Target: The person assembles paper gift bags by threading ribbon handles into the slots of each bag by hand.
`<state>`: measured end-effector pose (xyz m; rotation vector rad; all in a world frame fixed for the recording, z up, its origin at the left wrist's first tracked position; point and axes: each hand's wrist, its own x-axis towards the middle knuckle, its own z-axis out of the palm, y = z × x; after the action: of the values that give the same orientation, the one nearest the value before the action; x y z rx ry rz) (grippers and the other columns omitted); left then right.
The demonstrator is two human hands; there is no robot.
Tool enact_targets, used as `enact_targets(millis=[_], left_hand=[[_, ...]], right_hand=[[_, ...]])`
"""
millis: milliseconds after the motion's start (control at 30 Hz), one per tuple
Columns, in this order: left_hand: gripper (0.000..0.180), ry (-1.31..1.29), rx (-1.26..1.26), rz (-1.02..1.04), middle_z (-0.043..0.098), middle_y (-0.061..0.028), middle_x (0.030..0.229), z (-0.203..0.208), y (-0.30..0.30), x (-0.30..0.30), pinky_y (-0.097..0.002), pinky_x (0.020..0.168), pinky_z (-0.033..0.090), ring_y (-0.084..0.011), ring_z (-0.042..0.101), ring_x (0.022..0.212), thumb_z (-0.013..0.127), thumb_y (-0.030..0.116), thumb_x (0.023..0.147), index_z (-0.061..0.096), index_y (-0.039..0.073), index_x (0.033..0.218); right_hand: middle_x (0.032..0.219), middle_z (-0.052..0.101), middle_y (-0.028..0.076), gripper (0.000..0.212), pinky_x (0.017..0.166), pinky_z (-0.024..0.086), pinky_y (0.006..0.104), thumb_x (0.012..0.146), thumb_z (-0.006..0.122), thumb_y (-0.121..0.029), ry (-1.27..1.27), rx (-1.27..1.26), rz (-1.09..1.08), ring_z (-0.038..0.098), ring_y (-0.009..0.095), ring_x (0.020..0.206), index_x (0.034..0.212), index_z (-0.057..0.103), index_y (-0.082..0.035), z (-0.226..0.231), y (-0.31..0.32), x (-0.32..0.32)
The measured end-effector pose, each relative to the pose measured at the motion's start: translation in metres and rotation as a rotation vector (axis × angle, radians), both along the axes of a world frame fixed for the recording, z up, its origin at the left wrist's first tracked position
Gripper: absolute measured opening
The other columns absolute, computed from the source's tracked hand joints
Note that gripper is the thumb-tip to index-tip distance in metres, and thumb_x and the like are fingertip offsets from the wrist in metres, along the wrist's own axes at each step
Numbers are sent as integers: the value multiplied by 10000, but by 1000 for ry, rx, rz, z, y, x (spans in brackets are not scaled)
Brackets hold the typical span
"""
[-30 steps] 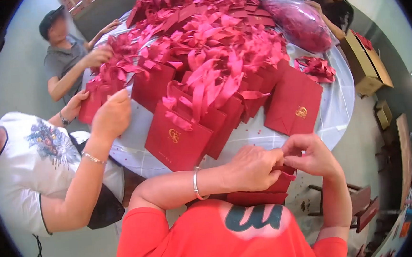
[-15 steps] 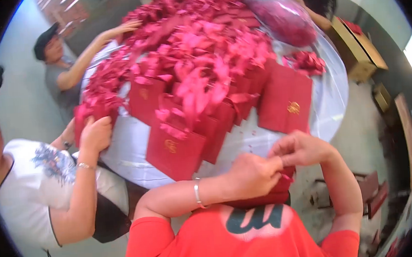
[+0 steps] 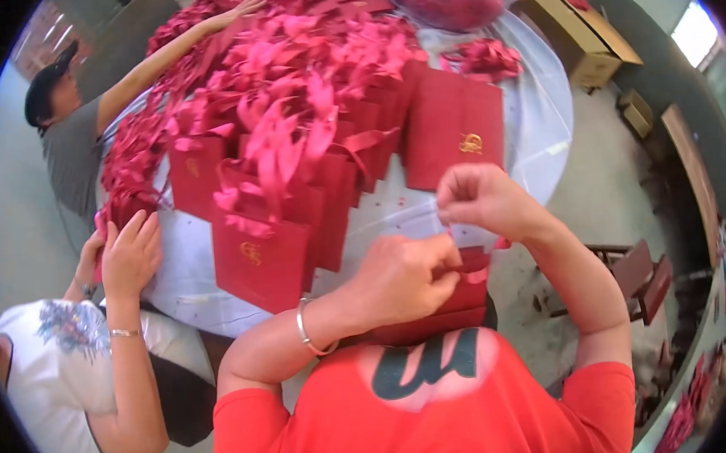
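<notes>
A red paper bag (image 3: 468, 291) is in front of my chest at the table's edge, partly covered by my hands, with pink ribbon showing near its top. My left hand (image 3: 404, 278), a silver bangle on its wrist, is closed in a pinch over the bag. Above and to its right, my right hand (image 3: 492, 205) also pinches, its fingertips apart from the left hand's. What either hand grips is too small to make out. Just beyond stand red bags (image 3: 264, 263) with gold emblems and pink ribbon handles; one more bag (image 3: 453, 128) lies near my right hand.
A round table (image 3: 541, 121) with a white cover bears a heap of ribboned bags (image 3: 285, 72) and a clear plastic sack (image 3: 448, 2). Two co-workers are at the left, one reaching into the heap. Cardboard boxes (image 3: 573, 39) and a wooden stool (image 3: 636, 279) stand right.
My hands have moved apart, the right one upward and away from the left. The view has shifted, so the table sits further left. The nearest co-worker's hand has opened out by the bags.
</notes>
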<state>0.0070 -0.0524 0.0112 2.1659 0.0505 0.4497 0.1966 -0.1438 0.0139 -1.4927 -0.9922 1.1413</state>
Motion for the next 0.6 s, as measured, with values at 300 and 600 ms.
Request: enact_targets(millis=[300,600], left_hand=[[131,116,-6,6,686,-111,688,0,0,4,-311,544,498,-211,682,594,744,126,783,664,44,846],[152,263,-47,50,693,-118,710,-4,3,10,-353,610,509,-251,686,654,720,155,794,649,47,874]], right_hand=[[873,636,2,82,747,505,224,894,652,15,-142,260,-261,605,73,819,935,590,-18,-10,15,18],[779,674,90,145,634,500,289,852,711,-85,-499,300,-418,613,117,688,939,655,16,-23,10,8]])
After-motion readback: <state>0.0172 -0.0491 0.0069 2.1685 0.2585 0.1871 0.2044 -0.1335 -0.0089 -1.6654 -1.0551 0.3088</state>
